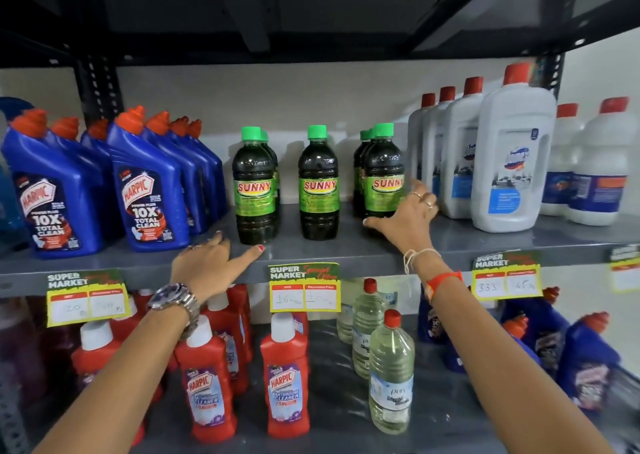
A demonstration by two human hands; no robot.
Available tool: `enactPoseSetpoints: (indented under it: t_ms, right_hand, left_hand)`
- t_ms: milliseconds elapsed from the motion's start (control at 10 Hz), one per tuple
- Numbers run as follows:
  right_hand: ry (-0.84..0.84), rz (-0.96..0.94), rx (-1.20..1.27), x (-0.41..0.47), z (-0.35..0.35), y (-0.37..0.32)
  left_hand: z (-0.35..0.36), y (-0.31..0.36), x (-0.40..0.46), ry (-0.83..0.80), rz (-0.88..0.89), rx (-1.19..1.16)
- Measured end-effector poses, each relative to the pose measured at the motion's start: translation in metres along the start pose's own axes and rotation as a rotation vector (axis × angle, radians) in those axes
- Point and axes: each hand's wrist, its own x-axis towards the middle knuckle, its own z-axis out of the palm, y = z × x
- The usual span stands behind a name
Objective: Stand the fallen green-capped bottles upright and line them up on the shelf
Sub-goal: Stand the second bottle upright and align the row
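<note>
Dark green-capped Sunny bottles stand upright in three rows on the grey shelf (311,251). The left row's front bottle (254,187) has another behind it. A middle bottle (318,183) stands alone. Behind the right row's front bottle (383,173) stand more green caps. My left hand (211,266) rests flat on the shelf edge, fingers apart, thumb just below the left bottle's base, holding nothing. My right hand (408,218) is spread against the lower right side of the right front bottle, thumb at its base, fingers beside it.
Blue Harpic bottles (145,190) crowd the shelf to the left, white red-capped jugs (509,162) to the right. Price tags (304,287) hang on the shelf front. The shelf below carries red Harpic bottles (284,381) and clear bottles (391,374). A dark shelf closes overhead.
</note>
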Motion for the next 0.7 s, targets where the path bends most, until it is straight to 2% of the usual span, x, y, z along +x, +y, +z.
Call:
enactPoseSetpoints:
  t_ms: [100,200,400,700]
  right_hand:
    - [-0.213,0.065,0.168,0.0110,0.0001,0.0067]
    - [-0.256,0.113,0.265,0.0150,-0.0030,0.0114]
    - [-0.210,0.102,0.237,0.0183,-0.0003,0.0090]
    - [-0.189,0.101,0.220,0.0159,-0.0017,0.0074]
  left_hand:
    - [0.0009,0.0014,-0.0002,0.034,-0.042,-0.008]
    - [0.0037,0.0051,-0.0014,0.102,-0.065,-0.001]
    - [0.0034,0.0056,-0.0041,0.158,-0.062,0.013]
    - [0.0021,0.0077,-0.0076,0.143,-0.086,-0.015]
